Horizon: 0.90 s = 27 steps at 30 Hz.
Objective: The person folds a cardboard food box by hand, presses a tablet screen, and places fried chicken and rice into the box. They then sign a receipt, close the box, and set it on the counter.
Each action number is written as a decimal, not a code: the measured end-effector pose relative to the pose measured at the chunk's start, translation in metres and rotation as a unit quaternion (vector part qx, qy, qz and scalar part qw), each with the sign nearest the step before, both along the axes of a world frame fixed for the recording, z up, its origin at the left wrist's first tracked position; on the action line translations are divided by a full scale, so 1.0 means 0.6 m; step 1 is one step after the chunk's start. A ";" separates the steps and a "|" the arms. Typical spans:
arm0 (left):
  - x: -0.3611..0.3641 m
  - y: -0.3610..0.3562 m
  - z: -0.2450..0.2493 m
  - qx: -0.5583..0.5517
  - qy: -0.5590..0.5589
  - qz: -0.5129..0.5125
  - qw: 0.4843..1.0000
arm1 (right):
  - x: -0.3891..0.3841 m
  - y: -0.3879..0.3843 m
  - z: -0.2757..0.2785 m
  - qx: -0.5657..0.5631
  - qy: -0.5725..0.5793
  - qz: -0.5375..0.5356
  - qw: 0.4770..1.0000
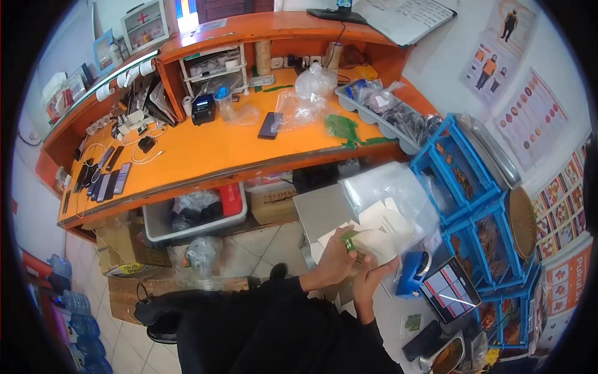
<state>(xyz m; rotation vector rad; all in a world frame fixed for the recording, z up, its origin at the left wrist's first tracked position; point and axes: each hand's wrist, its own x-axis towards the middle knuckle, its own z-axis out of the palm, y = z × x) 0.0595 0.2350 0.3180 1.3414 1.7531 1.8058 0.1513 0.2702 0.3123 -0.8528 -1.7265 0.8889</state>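
Observation:
My left hand (333,260) is closed on a small green packet (350,240), its fingers pinching it from the left. Close beside it, my right hand (372,283) has its fingers curled at the packet's lower end; exactly how they grip is partly hidden. Just beyond both hands lie white folded paper pieces (381,232) with some print on them. Behind these sits a stack of clear plastic bags (392,187) on a grey surface.
A blue tape dispenser (409,274) and a tablet (450,290) stand to the right. Blue baskets (461,168) rise along the wall. An orange desk (205,153) with phones, cables and plastic bags spans the far side. A wooden bench (124,299) is at lower left.

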 end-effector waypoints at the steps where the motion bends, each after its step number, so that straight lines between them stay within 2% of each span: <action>1: -0.011 0.002 -0.003 0.042 -0.012 -0.023 0.999 | -0.009 0.003 -0.002 0.002 0.000 0.004 1.000; 4: -0.046 -0.004 0.016 0.022 -0.021 -0.012 0.999 | -0.026 0.008 -0.001 0.049 0.046 0.009 0.998; 6: -0.061 -0.004 0.016 0.017 -0.010 -0.008 1.000 | -0.037 0.007 0.026 -0.005 0.015 -0.036 0.999; 8: -0.066 -0.001 0.009 0.113 -0.032 0.005 0.993 | -0.051 0.016 0.026 -0.003 0.030 -0.066 0.997; 10: -0.086 -0.005 0.010 0.099 -0.029 0.006 0.995 | -0.059 0.025 0.023 -0.003 0.043 -0.108 0.993; 11: -0.097 -0.005 0.012 0.087 -0.023 0.010 0.996 | -0.062 0.032 0.022 0.021 0.071 -0.089 0.993; 12: -0.109 0.002 0.004 0.138 -0.018 0.008 0.990 | -0.064 0.038 0.024 0.046 0.099 -0.071 0.991; 13: -0.121 0.005 0.003 0.136 -0.022 -0.005 0.991 | -0.064 0.044 0.029 0.045 0.097 -0.085 0.991; 15: -0.142 0.010 0.003 0.212 0.039 0.020 0.976 | -0.067 0.055 0.048 0.143 0.042 -0.003 0.989; 16: -0.147 0.010 0.011 0.218 0.055 0.036 0.974 | -0.080 0.052 0.068 0.193 0.045 -0.037 0.979; 23: -0.197 0.017 0.011 0.205 0.042 -0.025 0.978 | -0.124 0.065 0.083 0.248 0.007 -0.053 0.967; 25: -0.212 0.016 0.027 0.073 0.103 -0.060 0.990 | -0.134 0.071 0.078 0.297 -0.048 -0.048 0.953; 27: -0.222 0.027 0.030 0.093 0.089 -0.054 0.990 | -0.142 0.074 0.071 0.279 -0.057 -0.052 0.957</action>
